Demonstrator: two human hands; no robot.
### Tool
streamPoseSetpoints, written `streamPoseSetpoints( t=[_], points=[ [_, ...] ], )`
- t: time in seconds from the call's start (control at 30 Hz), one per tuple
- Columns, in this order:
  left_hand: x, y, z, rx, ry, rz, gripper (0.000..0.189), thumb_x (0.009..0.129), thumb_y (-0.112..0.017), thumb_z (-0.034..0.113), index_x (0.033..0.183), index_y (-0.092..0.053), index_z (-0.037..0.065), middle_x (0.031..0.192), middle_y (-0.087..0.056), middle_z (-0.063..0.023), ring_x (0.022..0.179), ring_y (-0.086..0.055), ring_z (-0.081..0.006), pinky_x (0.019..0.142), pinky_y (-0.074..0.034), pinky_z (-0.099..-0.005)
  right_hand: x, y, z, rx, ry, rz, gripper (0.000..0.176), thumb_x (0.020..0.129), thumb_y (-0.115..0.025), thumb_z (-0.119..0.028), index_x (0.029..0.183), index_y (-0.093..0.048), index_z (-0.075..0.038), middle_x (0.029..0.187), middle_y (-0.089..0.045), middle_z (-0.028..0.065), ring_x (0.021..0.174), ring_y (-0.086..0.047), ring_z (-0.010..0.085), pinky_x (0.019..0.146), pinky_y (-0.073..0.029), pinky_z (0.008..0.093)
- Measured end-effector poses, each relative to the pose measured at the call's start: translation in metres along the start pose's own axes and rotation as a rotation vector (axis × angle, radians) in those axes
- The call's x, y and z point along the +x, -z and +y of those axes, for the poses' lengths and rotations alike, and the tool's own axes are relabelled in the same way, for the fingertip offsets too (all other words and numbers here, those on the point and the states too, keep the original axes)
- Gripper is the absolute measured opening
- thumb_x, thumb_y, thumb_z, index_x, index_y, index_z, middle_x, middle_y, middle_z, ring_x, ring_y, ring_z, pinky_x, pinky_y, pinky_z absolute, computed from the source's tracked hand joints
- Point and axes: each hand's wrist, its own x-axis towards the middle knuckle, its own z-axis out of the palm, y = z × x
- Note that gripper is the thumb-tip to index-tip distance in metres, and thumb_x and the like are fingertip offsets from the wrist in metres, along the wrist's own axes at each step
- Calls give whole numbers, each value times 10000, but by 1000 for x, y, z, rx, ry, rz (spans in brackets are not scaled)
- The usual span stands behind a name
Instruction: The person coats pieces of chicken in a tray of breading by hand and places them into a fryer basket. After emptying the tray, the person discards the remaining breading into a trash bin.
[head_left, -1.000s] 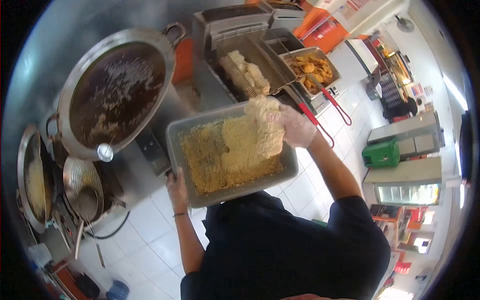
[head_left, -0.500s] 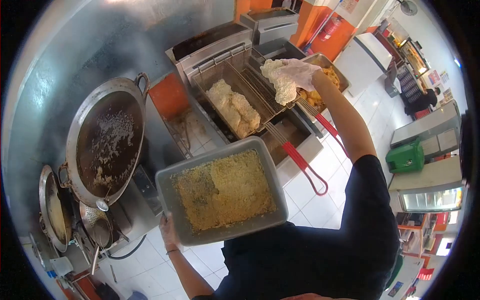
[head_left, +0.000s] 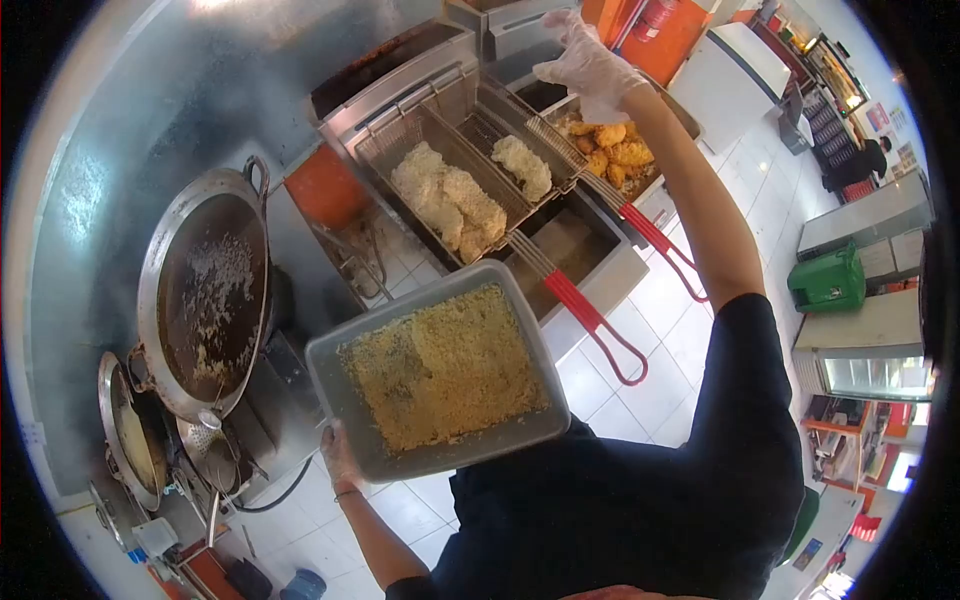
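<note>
Hands working well apart: left hand [head_left: 342, 457] gripping the edge of a grey bin [head_left: 345, 405] holding crumbs [head_left: 445, 370]; gloved right hand [head_left: 590, 72] spreading its fingers above and beyond the fryer baskets. One coated piece [head_left: 523, 168] is lying in the right basket [head_left: 548, 135], more coated pieces [head_left: 440, 195] are sitting in the left basket [head_left: 385, 150]

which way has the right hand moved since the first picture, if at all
Yes: judged against the fryer, the right hand has moved up the picture, from over the tub to beyond the right basket.
</note>
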Motion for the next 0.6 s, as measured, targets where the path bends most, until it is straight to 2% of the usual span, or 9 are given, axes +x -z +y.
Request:
streamPoseSetpoints(
  t=[0.1, 0.13, 0.2, 0.27, 0.3, 0.4, 0.43, 0.5, 0.6],
  points=[
    [-11, -7, 18, 43, -154, 2, 661, 1071, -580, 513, 1453, -559, -26, 1362, -612, -130, 1241, -538, -243, 1073, -423, -372, -29, 14, -78, 65, -64, -196, 867, 828, -825, -196, 1528, -337, -40, 1370, -483, 247, 1279, -511, 318, 1033, -497, 419],
    [-13, -5, 13, 70, -271, 40, 579, 1088, -564, 473, 1362, -627, -33, 1216, -673, -110, 1109, -591, -214, 992, -475, -352, -44, 12, -101, 82, -45, -232, 774, 853, -801, -140, 1481, -357, -49, 1270, -481, 169, 1185, -512, 261, 1005, -481, 395],
    [-17, 3, 16, 126, -177, -32, 730, 1071, -574, 534, 1496, -530, -58, 1443, -603, -177, 1313, -542, -282, 1128, -403, -386, -75, -13, -129, 146, -37, -297, 573, 901, -777, -157, 1389, -490, -69, 1192, -565, 93, 1096, -592, 214, 924, -534, 363],
    [-15, -2, 7, -128, -161, -25, 467, 1083, -608, 417, 1248, -665, -16, 1137, -700, -79, 1006, -592, -159, 897, -499, -326, -111, -45, -170, 152, -17, -393, 352, 932, -722, -88, 1252, -576, -67, 1029, -591, 24, 951, -611, 137, 812, -546, 300],
    [-17, -2, 9, -116, -118, 9, 450, 1079, -620, 415, 1218, -669, -11, 1095, -704, -69, 964, -586, -146, 860, -498, -320, -133, -59, -183, 128, 251, -460, 275, 938, -720, -65, 1180, -590, -82, 965, -592, 7, 897, -591, 137, 804, -538, 299],
    [-22, -6, 11, -185, -86, 37, 444, 1071, -640, 426, 1175, -675, -4, 1018, -703, -53, 901, -574, -129, 806, -493, -312, -204, -125, -216, -831, 1147, -701, 254, 944, -729, -117, 1164, -613, -67, 1021, -584, 75, 930, -610, 180, 831, -577, 294],
    [-20, -5, 10, -225, -97, 35, 449, 1068, -644, 432, 1169, -677, -4, 1001, -701, -49, 891, -572, -127, 798, -491, -311, -222, -145, -239, -1091, 1214, -988, 309, 940, -727, -132, 1214, -609, -52, 1038, -591, 89, 937, -619, 190, 821, -593, 303],
    [-15, 0, 3, -186, -88, -11, 454, 1065, -652, 433, 1177, -680, -6, 1014, -711, -61, 907, -581, -132, 815, -497, -314, -260, -194, -229, -1273, 1181, -1179, 389, 1009, -618, -181, 1358, -552, -22, 1116, -636, 133, 984, -669, 207, 784, -615, 313],
    [-9, 3, -9, -167, -143, -16, 468, 1058, -663, 435, 1193, -680, -13, 1035, -722, -85, 930, -592, -144, 841, -504, -325, -300, -300, -174, -956, 892, -1366, 443, 1059, -557, -165, 1473, -501, -16, 1337, -643, 203, 1179, -681, 283, 833, -629, 387]
  ],
)
